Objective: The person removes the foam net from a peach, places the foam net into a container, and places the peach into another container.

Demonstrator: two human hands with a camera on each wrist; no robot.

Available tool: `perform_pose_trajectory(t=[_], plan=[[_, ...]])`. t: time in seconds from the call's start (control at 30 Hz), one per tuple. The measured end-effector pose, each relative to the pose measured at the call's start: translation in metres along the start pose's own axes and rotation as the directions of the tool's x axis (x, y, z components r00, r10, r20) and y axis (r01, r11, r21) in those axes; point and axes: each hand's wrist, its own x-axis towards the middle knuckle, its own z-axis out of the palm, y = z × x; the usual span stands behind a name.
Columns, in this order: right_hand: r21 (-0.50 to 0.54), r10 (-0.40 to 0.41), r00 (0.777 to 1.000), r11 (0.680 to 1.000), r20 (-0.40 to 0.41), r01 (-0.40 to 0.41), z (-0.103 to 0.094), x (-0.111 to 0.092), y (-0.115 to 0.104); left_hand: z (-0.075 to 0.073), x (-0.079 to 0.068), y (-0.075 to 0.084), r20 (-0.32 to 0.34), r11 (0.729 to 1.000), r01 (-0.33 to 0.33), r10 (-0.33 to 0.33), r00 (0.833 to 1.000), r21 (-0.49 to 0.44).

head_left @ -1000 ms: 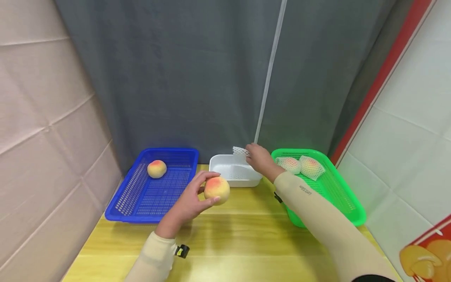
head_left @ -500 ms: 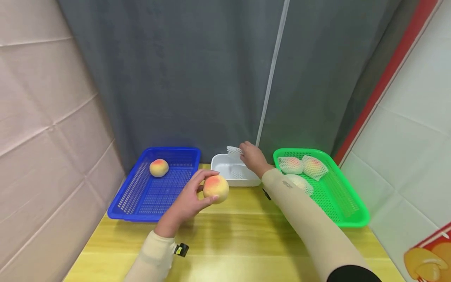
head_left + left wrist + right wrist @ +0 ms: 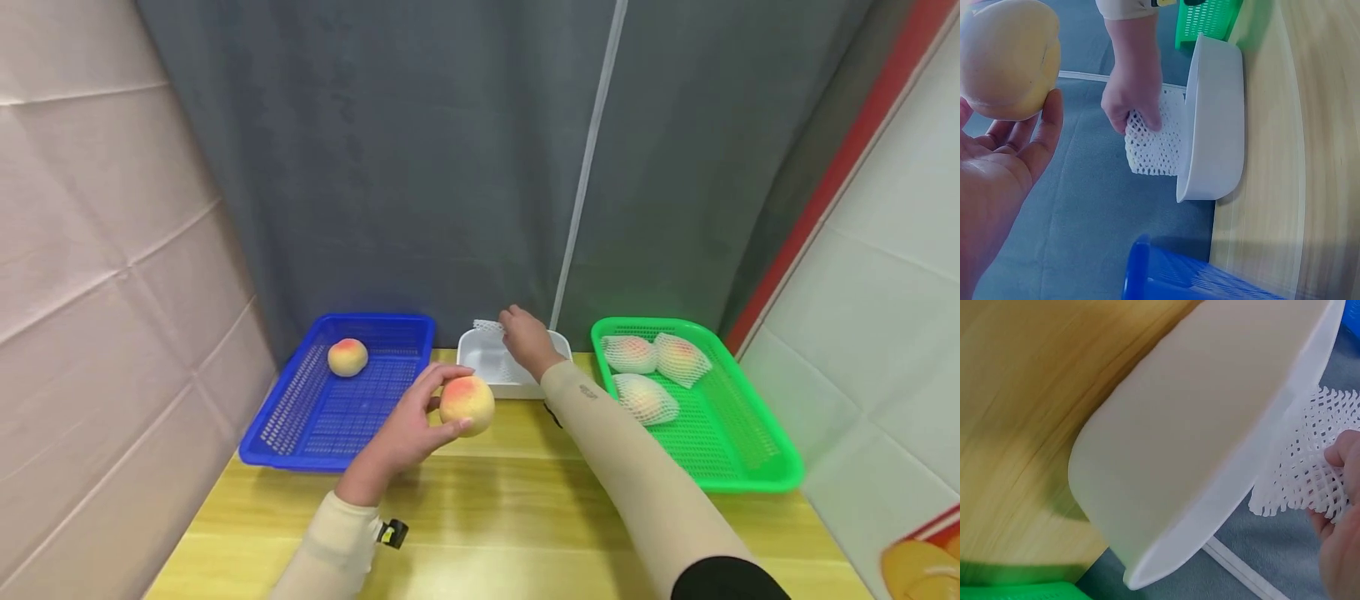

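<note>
My left hand (image 3: 405,427) holds a yellow peach with a red blush (image 3: 467,406) above the table, thumb and fingers round its side. In the left wrist view the peach (image 3: 1007,59) fills the upper left corner. Over the white plastic tub (image 3: 510,390), my right hand (image 3: 527,340) pinches a white foam fruit net (image 3: 487,325). The net (image 3: 1154,150) hangs by the tub's rim in the left wrist view, flat and with nothing in it. From the right wrist, its mesh (image 3: 1297,465) shows between thumb and fingers, beside the tub wall.
A blue basket (image 3: 292,460) at left contains one bare peach (image 3: 347,357). At right, a green basket (image 3: 757,483) holds three peaches in foam nets (image 3: 647,400). Behind the wooden table (image 3: 480,525) hangs a grey curtain (image 3: 375,167).
My right hand has moved left over the tub with the foam net, and its arm has uncovered the third netted peach. My left hand still holds its peach in nearly the same place.
</note>
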Motion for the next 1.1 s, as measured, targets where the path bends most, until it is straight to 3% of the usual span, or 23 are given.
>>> perform_pose_trajectory(t=[0.17, 0.3, 0.5, 0.53, 0.67, 1.1], plan=[[-0.014, -0.001, 1.000, 1.000, 0.014, 0.002, 0.014, 0.003, -0.002, 0.001, -0.001, -0.001, -0.004, 1.000, 0.011, -0.011, 1.000, 0.012], [-0.018, -0.034, 0.995, 0.999, 0.091, 0.036, 0.021, -0.001, -0.005, 0.001, -0.003, -0.003, -0.008, 1.000, -0.002, 0.002, 1.000, 0.023], [0.067, -0.128, 0.959, 0.991, 0.251, 0.114, 0.020, -0.010, -0.012, 0.001, -0.003, -0.007, -0.013, 0.999, -0.015, 0.015, 1.000, 0.035], [0.091, -0.139, 0.954, 0.989, 0.267, 0.119, 0.028, -0.008, -0.006, 0.001, -0.003, -0.007, -0.014, 0.999, -0.015, 0.016, 1.000, 0.034], [0.159, -0.157, 0.933, 0.981, 0.323, 0.110, 0.030, -0.010, -0.007, -0.001, -0.003, -0.007, -0.011, 1.000, -0.011, 0.011, 1.000, 0.026], [0.182, -0.055, 0.917, 0.983, 0.396, -0.020, 0.029, -0.009, -0.007, -0.005, -0.006, 0.001, -0.027, 1.000, 0.017, -0.016, 1.000, 0.021]])
